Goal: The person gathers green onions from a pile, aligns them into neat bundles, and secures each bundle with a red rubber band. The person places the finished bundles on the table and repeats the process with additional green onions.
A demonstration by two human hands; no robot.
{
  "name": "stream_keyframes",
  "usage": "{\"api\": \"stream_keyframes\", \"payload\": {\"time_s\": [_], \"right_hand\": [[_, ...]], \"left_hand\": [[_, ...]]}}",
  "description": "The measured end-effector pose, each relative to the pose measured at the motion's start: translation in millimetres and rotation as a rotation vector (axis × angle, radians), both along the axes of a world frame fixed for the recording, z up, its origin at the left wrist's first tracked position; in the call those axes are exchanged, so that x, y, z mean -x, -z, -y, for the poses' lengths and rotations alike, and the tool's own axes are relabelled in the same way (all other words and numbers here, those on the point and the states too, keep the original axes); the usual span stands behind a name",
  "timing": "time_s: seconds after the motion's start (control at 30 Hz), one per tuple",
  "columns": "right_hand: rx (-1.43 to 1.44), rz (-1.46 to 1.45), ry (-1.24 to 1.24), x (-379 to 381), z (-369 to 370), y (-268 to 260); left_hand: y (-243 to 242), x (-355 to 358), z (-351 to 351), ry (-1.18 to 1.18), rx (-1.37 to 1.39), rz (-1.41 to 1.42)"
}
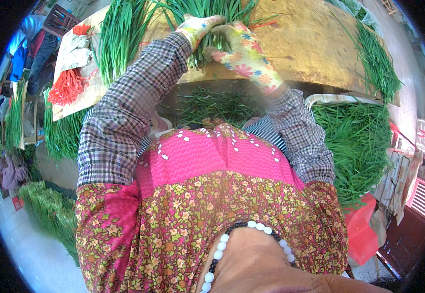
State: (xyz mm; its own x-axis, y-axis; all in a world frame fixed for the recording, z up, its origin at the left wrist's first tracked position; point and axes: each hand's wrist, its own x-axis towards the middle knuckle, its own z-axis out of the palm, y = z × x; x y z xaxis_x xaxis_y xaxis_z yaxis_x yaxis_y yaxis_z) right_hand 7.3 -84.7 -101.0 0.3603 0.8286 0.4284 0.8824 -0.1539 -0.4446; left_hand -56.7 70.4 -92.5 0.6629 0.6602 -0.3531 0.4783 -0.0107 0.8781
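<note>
A bunch of green garlic chives (205,9) lies on the wooden tabletop near its front edge, stalk ends towards me. My left hand (199,29), in a flower-patterned glove, is closed around the bunch from the left. My right hand (247,55), in a matching glove, lies at the bunch's right side, fingertips against the stalks and thumb apart from the fingers. A red tie (263,24) sticks out to the right of the bunch. Left of it lies another pile of chives (121,40). Red ties (67,87) wrapped in white material lie at the table's left end.
More chives (379,62) hang over the wooden table's (307,47) right end. A large container heaped with green leaves (359,146) stands at my right, near a red plastic stool (362,230). Cut leaves (216,106) lie below the table edge. Other people (36,47) are at the far left.
</note>
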Motion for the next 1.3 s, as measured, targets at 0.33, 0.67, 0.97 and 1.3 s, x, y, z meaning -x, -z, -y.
{"api": "stream_keyframes", "payload": {"time_s": [0.33, 0.67, 0.97, 1.3], "right_hand": [[0.031, 0.113, 0.133, -4, -10, 8], [0.085, -0.019, 0.097, -3, -19, 3], [0.095, -0.340, -0.448, 29, 43, -5], [-0.187, -0.614, -0.096, 4, 27, -15]], "left_hand": [[7, -2, 2, -0.053, 0.176, 0.135], [10, -5, 0, -0.056, 0.063, 0.031], [31, -12, -13, -0.051, 0.032, -0.017], [27, -11, -4, -0.135, -0.213, -0.070]]}}
